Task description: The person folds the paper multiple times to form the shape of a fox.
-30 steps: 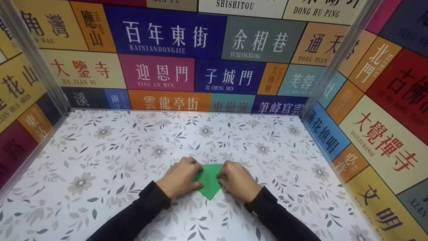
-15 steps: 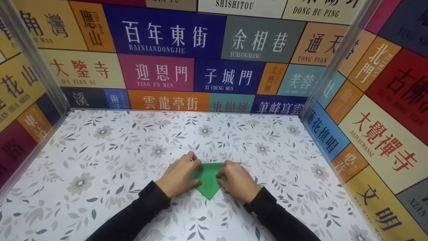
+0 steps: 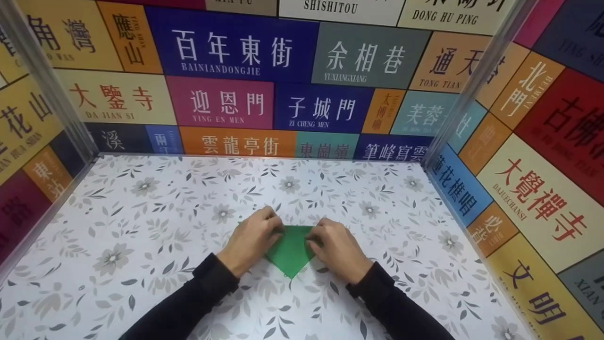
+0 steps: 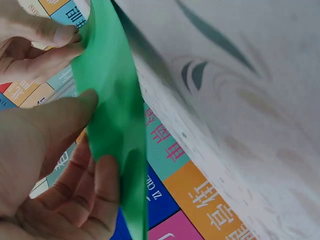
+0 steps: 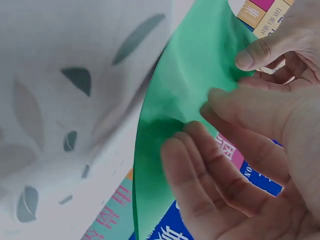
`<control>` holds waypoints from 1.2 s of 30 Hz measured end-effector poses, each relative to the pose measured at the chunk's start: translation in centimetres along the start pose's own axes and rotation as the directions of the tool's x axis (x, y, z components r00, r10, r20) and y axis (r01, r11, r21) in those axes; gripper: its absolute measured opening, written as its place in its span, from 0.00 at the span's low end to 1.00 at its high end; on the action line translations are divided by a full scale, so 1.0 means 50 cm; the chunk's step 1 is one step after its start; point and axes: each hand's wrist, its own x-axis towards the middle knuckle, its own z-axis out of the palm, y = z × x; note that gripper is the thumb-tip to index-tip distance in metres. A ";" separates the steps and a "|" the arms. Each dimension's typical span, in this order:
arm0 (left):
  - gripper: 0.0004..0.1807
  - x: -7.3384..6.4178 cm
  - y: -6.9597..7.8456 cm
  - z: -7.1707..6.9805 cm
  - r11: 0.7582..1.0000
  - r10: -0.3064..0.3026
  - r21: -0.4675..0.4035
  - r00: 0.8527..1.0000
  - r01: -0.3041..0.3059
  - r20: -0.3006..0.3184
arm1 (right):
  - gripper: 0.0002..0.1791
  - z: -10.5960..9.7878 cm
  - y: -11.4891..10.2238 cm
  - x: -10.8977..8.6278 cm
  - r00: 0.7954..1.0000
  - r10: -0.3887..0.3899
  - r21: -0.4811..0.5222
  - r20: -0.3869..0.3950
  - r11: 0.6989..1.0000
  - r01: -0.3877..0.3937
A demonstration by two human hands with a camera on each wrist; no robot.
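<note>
Green paper grasped from both sides, near point toward the person

The green paper sits between the two hands, over the floral-patterned tabletop; its far edge runs nearly straight from hand to hand, and the visible outline tapers to a point on the person's side. The left hand grasps the left part and covers some of it, with thumb and fingertips against the paper in the left wrist view. The right hand pinches the right part with curled fingers. Whether the paper lies fully flat cannot be told. Both wrists show black sleeves.

Compared with half a second earlier, both hands sit slightly farther from the person. The paper's near point lies a little farther away and to the left, and more of its lower left edge is exposed. Both grips remain on the paper.
</note>
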 end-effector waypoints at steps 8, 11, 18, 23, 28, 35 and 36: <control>0.06 0.009 0.010 -0.020 0.997 0.080 0.021 0.990 -0.078 -0.119 | 0.06 -0.027 -0.013 0.010 0.973 -0.097 -0.027 -0.208 0.995 0.093; 0.07 0.012 0.017 -0.032 0.994 0.104 0.038 0.983 -0.099 -0.154 | 0.07 -0.035 -0.015 0.015 0.947 -0.163 -0.066 -0.277 0.986 0.151; 0.11 0.017 0.037 -0.056 0.991 0.127 0.063 0.969 -0.116 -0.211 | 0.11 -0.050 -0.023 0.017 0.915 -0.252 -0.135 -0.316 0.966 0.219; 0.12 0.017 0.054 -0.065 0.989 0.145 0.075 0.964 -0.131 -0.222 | 0.10 -0.052 -0.027 0.013 0.914 -0.259 -0.136 -0.312 0.964 0.227; 0.12 0.017 0.061 -0.068 0.985 0.167 0.084 0.956 -0.151 -0.240 | 0.08 -0.055 -0.031 0.010 0.922 -0.235 -0.093 -0.306 0.972 0.217; 0.11 0.019 0.065 -0.067 0.978 0.199 0.121 0.943 -0.171 -0.267 | 0.06 -0.055 -0.032 0.008 0.923 -0.234 -0.078 -0.305 0.972 0.220; 0.11 0.020 0.066 -0.067 0.977 0.199 0.133 0.943 -0.168 -0.269 | 0.07 -0.055 -0.033 0.009 0.923 -0.235 -0.081 -0.306 0.972 0.221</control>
